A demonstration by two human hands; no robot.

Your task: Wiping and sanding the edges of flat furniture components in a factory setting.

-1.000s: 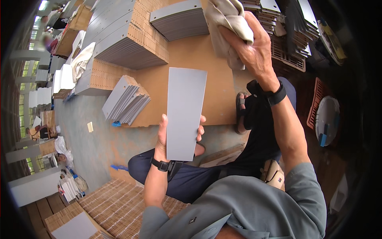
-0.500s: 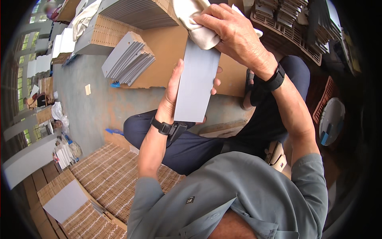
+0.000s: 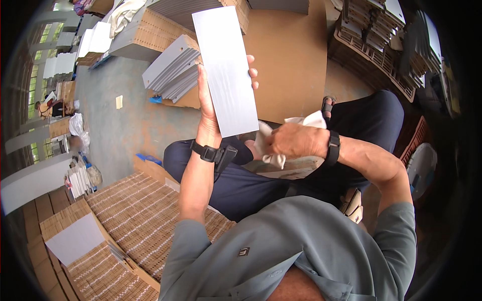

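Around me the concrete floor (image 3: 115,125) is crowded with big stacks of corrugated cardboard sheets (image 3: 140,210), the nearest at my lower left with a loose grey panel (image 3: 75,238) lying on top. A broad brown cardboard sheet (image 3: 291,55) lies ahead of my knees, and just left of it a fanned pile of grey panels (image 3: 173,70) rests at the sheet's edge. Dark stacked crates (image 3: 371,35) stand at the upper right.

I sit with my legs in dark trousers (image 3: 241,185), a sandal (image 3: 327,104) showing beyond my right knee.

The long grey panel (image 3: 227,70) stands nearly upright in front of me, tilted a little to the left, above my lap. My left hand (image 3: 211,108) is clamped on it from behind at its lower half, thumb along the left edge and fingertips (image 3: 252,72) curling round the right edge. My right hand (image 3: 293,141) is closed around a crumpled white cloth (image 3: 273,138), held just below the panel's lower right corner; the cloth touches that corner. The two hands are near each other but apart. Each wrist carries a black band (image 3: 332,148).
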